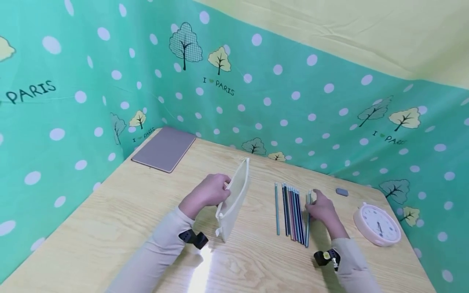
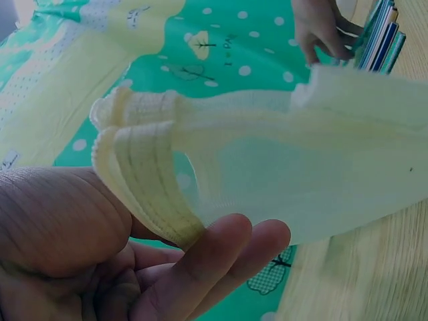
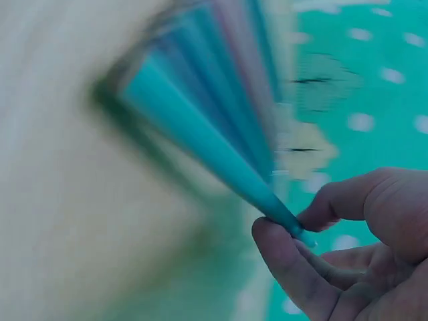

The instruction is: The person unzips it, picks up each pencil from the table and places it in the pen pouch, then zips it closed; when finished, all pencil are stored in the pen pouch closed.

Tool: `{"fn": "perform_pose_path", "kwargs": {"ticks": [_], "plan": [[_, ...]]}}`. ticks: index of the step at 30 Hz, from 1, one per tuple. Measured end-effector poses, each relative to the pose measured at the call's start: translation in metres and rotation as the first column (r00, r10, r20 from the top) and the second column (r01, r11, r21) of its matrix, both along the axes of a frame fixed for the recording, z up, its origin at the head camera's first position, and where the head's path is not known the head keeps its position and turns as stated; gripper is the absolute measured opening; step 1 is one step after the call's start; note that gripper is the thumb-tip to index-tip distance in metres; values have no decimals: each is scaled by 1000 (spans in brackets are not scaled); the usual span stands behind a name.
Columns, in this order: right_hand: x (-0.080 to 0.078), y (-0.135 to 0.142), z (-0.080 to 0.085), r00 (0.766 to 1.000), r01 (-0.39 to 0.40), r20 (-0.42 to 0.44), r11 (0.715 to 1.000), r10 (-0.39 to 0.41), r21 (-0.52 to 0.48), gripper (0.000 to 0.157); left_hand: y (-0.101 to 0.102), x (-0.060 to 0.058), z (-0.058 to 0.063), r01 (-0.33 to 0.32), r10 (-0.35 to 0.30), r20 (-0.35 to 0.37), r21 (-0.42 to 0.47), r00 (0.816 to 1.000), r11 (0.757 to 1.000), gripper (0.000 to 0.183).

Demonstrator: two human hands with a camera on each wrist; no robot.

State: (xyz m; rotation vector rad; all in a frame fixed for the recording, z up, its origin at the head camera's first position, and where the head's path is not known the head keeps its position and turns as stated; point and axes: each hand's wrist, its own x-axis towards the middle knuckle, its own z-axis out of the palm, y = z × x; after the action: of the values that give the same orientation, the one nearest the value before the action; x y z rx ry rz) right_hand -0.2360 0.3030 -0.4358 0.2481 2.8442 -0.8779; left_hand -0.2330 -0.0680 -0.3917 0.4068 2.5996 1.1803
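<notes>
My left hand (image 1: 213,189) grips the edge of a cream zippered pouch (image 1: 236,201), holding it upright with its mouth parted. In the left wrist view, the thumb and fingers pinch the pouch's seamed rim (image 2: 150,180). My right hand (image 1: 322,208) pinches a teal pencil (image 3: 200,140) near one end between thumb and fingertips. That pencil lies at the right side of a row of pencils (image 1: 293,213), dark blue, teal and one reddish. One separate teal pencil (image 1: 277,209) lies to the left of the row.
A grey-purple notebook (image 1: 165,148) lies at the table's back left. Beyond the right hand is a small blue-grey eraser (image 1: 342,191). A round pink-rimmed clock (image 1: 377,224) sits at the right. A green dotted curtain (image 1: 234,114) borders the wooden table (image 1: 157,195).
</notes>
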Motion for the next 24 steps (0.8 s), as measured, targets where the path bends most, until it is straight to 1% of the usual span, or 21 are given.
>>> {"fn": "perform_pose_path", "kwargs": {"ticks": [2,3,6,8,9,10,12,13,14,16,17,18,21,22,24], "plan": [[4,0,13,998,35,-41,996,-39,-85,80,1,0,0,-1,1,-5,-15,1000,1000,40],[6,-1,21,995,53,-73,989,-64,-136,81,1,0,0,-2,1,-11,-24,1000,1000,39],[12,-10,44,973,94,-177,958,-145,-271,86,2,0,0,-4,3,-27,-47,1000,999,38],[14,-21,58,950,102,-235,916,-206,-388,88,3,0,0,-6,4,-32,-56,999,998,38],[14,-29,64,936,104,-260,892,-237,-439,88,3,0,0,-8,6,-34,-60,999,998,38],[15,-37,69,921,99,-282,863,-268,-496,88,3,0,0,-10,9,-31,-58,999,998,38],[15,-56,78,889,62,-320,779,-327,-624,87,3,0,1,-18,17,-20,-47,1000,999,38],[16,-66,81,873,31,-340,736,-349,-676,86,4,0,1,-22,21,-17,-41,1000,999,38],[17,-76,83,858,0,-360,701,-366,-713,85,4,1,0,-24,24,-12,-33,1000,999,38],[19,-94,85,831,-77,-404,640,-383,-765,83,5,1,0,-25,25,-7,-16,1000,1000,38],[19,-103,85,819,-113,-425,617,-386,-779,82,6,2,0,-23,23,-6,-9,1000,1000,37],[19,-111,84,809,-145,-444,602,-385,-785,82,6,2,-1,-20,20,-14,-10,1000,1000,38],[17,-133,77,783,-234,-501,571,-370,-787,81,8,2,-2,-8,7,-45,-27,999,1000,38],[16,-140,74,777,-259,-517,566,-360,-783,81,8,2,-2,-6,4,-58,-37,998,999,39],[15,-151,68,773,-296,-536,555,-338,-777,82,8,3,-1,-7,3,-75,-55,997,998,39]]}}
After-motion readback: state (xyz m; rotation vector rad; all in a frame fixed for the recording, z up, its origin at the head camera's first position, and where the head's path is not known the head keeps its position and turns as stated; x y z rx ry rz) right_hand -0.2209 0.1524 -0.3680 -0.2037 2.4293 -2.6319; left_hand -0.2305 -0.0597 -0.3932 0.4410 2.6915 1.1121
